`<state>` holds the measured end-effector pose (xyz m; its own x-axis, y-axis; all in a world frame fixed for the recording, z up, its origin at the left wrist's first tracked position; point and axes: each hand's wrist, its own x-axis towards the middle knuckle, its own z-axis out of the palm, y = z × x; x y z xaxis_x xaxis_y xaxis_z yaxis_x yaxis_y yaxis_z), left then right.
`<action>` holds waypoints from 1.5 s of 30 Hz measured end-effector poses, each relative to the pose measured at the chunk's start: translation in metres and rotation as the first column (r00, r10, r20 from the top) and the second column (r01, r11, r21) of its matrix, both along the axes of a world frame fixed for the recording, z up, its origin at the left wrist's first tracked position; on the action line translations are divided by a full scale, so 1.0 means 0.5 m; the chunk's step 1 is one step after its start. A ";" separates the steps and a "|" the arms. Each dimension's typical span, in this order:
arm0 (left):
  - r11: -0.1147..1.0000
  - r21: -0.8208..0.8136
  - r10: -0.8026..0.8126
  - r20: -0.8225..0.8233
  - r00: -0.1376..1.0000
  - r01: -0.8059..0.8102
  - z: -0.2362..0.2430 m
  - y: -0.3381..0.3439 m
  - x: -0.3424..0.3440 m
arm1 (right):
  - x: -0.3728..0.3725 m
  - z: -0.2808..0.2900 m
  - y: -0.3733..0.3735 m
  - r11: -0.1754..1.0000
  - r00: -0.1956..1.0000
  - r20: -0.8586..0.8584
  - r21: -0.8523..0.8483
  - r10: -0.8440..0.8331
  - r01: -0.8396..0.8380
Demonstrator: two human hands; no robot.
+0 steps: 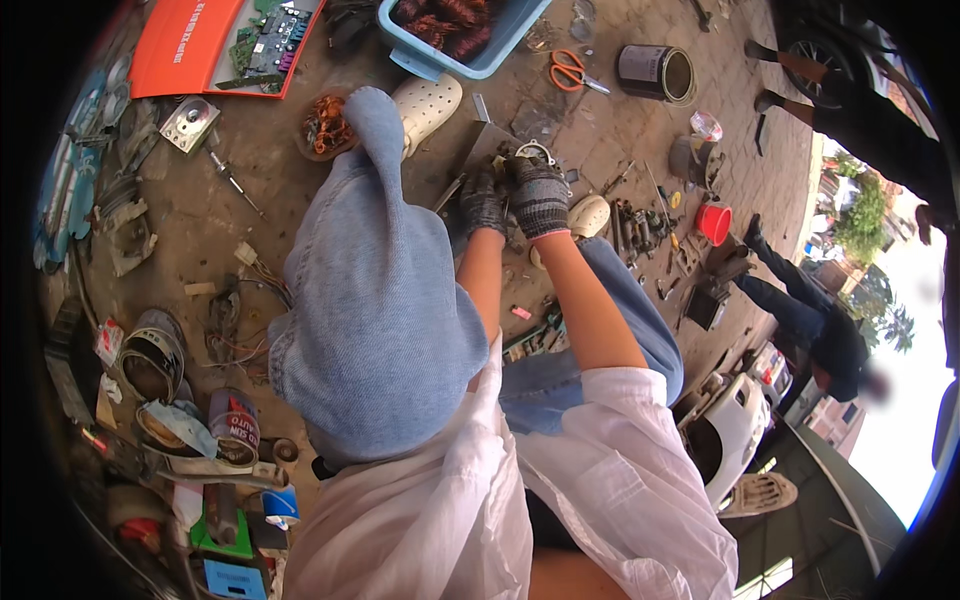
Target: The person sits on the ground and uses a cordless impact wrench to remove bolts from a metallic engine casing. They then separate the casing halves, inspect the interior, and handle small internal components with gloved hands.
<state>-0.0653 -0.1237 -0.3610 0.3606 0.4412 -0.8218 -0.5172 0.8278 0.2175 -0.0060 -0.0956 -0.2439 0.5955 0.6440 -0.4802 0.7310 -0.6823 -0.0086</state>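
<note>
My left hand [484, 203] and my right hand [539, 197], both in dark grey knitted gloves, are close together between my shoes. The right hand's fingers curl down over a metal part with a pale round ring [537, 152] on its far side. My left hand is closed beside it, its fingertips hidden, so what it grips cannot be made out. A thin metal rod [450, 192] lies by its left side. Just beyond the hands is a grey metal box-like piece [486, 143]. One cream clog [428, 108] is to the left, the other [589, 215] to the right.
Orange-handled scissors [568, 72], an open can [655, 74] and a blue tub [465, 68] of copper-coloured coils lie beyond. Loose metal parts [640, 228] and a red cup [713, 224] are rightward. Cans and scrap [160, 360] crowd the left. Another person [835, 335] bends at far right.
</note>
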 end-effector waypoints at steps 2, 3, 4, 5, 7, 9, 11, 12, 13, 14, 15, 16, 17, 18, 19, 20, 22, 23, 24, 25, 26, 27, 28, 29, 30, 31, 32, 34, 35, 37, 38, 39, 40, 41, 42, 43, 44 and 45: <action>1.000 -0.015 -0.016 -0.021 1.000 0.016 0.014 0.001 0.001 | 0.004 -0.010 -0.004 0.997 1.000 0.012 -0.074 -0.006 0.007; 0.999 -0.018 -0.031 -0.038 0.999 0.030 0.023 0.002 0.002 | 0.006 -0.012 -0.008 0.998 1.000 0.008 -0.058 -0.012 0.013; 0.999 -0.012 -0.042 -0.059 0.997 0.041 0.027 0.004 0.000 | 0.002 -0.015 -0.008 0.999 0.999 0.044 -0.032 -0.013 0.015; 0.998 0.003 -0.056 -0.074 0.996 0.057 0.033 0.004 -0.004 | -0.004 -0.018 -0.007 1.000 0.997 0.080 -0.005 -0.015 0.016; 0.996 0.037 -0.081 -0.102 0.991 0.085 0.046 0.006 -0.002 | -0.007 -0.019 -0.010 1.000 0.993 0.112 0.000 -0.026 0.026; 0.993 0.065 -0.091 -0.131 0.987 0.100 0.045 0.011 -0.004 | -0.014 -0.011 -0.002 0.999 0.995 0.093 -0.040 -0.022 0.026; 0.998 -0.047 -0.053 -0.103 0.993 0.049 0.039 0.012 -0.006 | -0.018 -0.011 -0.009 1.000 0.996 0.081 -0.010 -0.027 0.028; 0.962 0.127 -0.215 -0.182 0.959 0.240 0.033 0.013 -0.011 | -0.018 -0.011 -0.015 1.000 0.996 0.078 0.004 -0.031 0.031; 0.859 0.276 -0.354 -0.287 0.890 0.431 0.021 0.008 -0.018 | -0.015 -0.012 -0.024 0.998 0.993 0.114 0.058 0.009 -0.016; 0.799 0.323 -0.406 -0.333 0.851 0.508 0.012 0.001 -0.020 | -0.012 -0.016 -0.030 0.995 0.993 0.115 0.084 0.039 -0.049; 0.731 0.365 -0.446 -0.384 0.809 0.576 0.002 -0.006 -0.021 | -0.009 -0.020 -0.035 0.991 0.991 0.117 0.109 0.069 -0.082; 0.760 0.338 -0.440 -0.360 0.823 0.555 0.011 -0.006 -0.017 | -0.004 -0.022 -0.040 0.985 0.989 0.119 0.134 0.092 -0.108; 0.793 0.348 -0.401 -0.320 0.858 0.500 0.014 -0.008 -0.014 | 0.001 -0.025 -0.043 0.982 0.987 0.103 0.133 0.121 -0.134; 0.823 0.355 -0.359 -0.279 0.891 0.443 0.019 -0.007 -0.013 | 0.004 -0.026 -0.047 0.988 0.990 0.078 0.087 0.121 -0.127; 0.863 0.397 -0.245 -0.215 0.945 0.314 -0.035 -0.031 -0.011 | -0.008 0.003 -0.009 0.986 0.986 0.054 0.043 0.158 -0.160; 0.906 0.337 -0.206 -0.180 0.962 0.258 -0.026 -0.026 -0.007 | -0.006 0.010 -0.003 0.987 0.987 0.030 -0.003 0.161 -0.161; 0.970 0.107 -0.201 -0.145 0.969 0.218 0.050 0.011 0.000 | 0.013 -0.021 -0.031 1.000 0.998 0.057 -0.024 0.005 -0.004; 0.975 -0.057 -0.221 -0.146 0.964 0.215 0.091 0.035 0.003 | 0.016 -0.025 -0.037 0.999 0.997 0.062 -0.018 -0.047 0.048; 0.991 -0.050 -0.128 -0.100 0.987 0.124 0.083 0.034 0.002 | 0.008 -0.014 -0.022 0.998 0.996 0.069 -0.010 -0.063 0.064; 0.998 -0.049 -0.035 -0.062 0.997 0.032 0.072 0.032 0.001 | 0.001 -0.005 -0.008 0.997 0.996 0.042 -0.034 -0.074 0.075; 0.997 -0.050 0.058 -0.024 0.998 -0.059 0.061 0.031 -0.001 | -0.005 0.007 0.006 0.994 0.996 0.016 -0.059 -0.086 0.087; 0.996 -0.057 0.066 -0.040 0.997 -0.068 0.049 0.030 -0.005 | -0.011 0.014 0.018 0.992 0.995 -0.010 -0.085 -0.100 0.099; 0.996 -0.072 0.049 -0.047 0.998 -0.052 0.056 0.028 -0.003 | -0.008 0.007 0.006 0.994 0.995 0.023 -0.050 -0.095 0.096; 0.996 -0.087 0.031 -0.053 0.998 -0.036 0.062 0.027 -0.001 | -0.004 -0.009 -0.010 0.996 0.994 0.057 -0.015 -0.091 0.092; 0.998 -0.060 -0.011 -0.061 0.998 0.007 0.067 0.026 0.000 | 0.001 -0.022 -0.023 0.996 0.992 0.091 0.019 -0.089 0.087; 0.999 -0.030 -0.044 -0.069 0.997 0.042 0.058 0.024 0.000 | 0.006 -0.030 -0.025 0.997 0.994 0.071 -0.006 -0.079 0.079; 0.997 0.000 -0.078 -0.077 0.994 0.078 0.049 0.020 0.002 | 0.012 -0.039 -0.026 0.997 0.996 0.052 -0.031 -0.070 0.072; 0.999 0.025 -0.028 -0.058 0.998 0.029 0.033 0.014 0.004 | 0.017 -0.036 -0.022 0.997 0.999 0.002 -0.062 -0.043 0.043; 0.999 0.038 -0.002 -0.051 0.999 0.004 0.026 0.011 0.005 | 0.017 -0.024 -0.014 0.997 0.999 -0.027 -0.068 -0.023 0.021; 1.000 -0.022 0.008 -0.048 0.999 -0.009 0.011 -0.001 0.007 | 0.019 -0.013 -0.006 0.998 0.996 -0.080 -0.047 0.036 -0.040; 0.999 0.038 0.015 -0.060 0.998 -0.013 0.003 -0.007 0.009 | 0.024 -0.009 -0.005 0.997 0.992 -0.102 -0.020 0.077 -0.080; 0.995 0.098 0.027 -0.073 0.997 -0.019 -0.006 -0.013 0.011 | 0.027 -0.006 -0.003 0.993 0.985 -0.123 0.009 0.121 -0.121; 0.967 0.249 0.075 -0.106 0.992 -0.046 -0.054 -0.034 0.012 | 0.018 -0.005 0.016 0.986 0.977 -0.135 0.025 0.168 -0.166; 0.972 0.233 0.061 -0.091 0.994 -0.038 -0.049 -0.036 0.016 | 0.028 -0.008 0.003 0.988 0.979 -0.136 0.028 0.155 -0.152; 0.975 0.219 0.051 -0.076 0.996 -0.033 -0.043 -0.037 0.019 | 0.035 -0.012 -0.006 0.989 0.980 -0.137 0.031 0.145 -0.142; 0.997 0.057 0.058 -0.037 0.998 -0.056 -0.026 -0.020 0.010 | 0.034 -0.014 -0.003 0.992 0.981 -0.146 0.022 0.128 -0.126; 0.993 -0.116 0.029 0.016 0.999 -0.027 0.019 -0.001 0.011 | 0.046 -0.017 -0.022 0.998 0.988 -0.142 0.001 0.066 -0.066; 0.995 -0.105 0.004 -0.010 1.000 -0.005 0.037 0.010 0.007 | 0.045 -0.014 -0.021 0.999 0.988 -0.147 -0.011 0.037 -0.039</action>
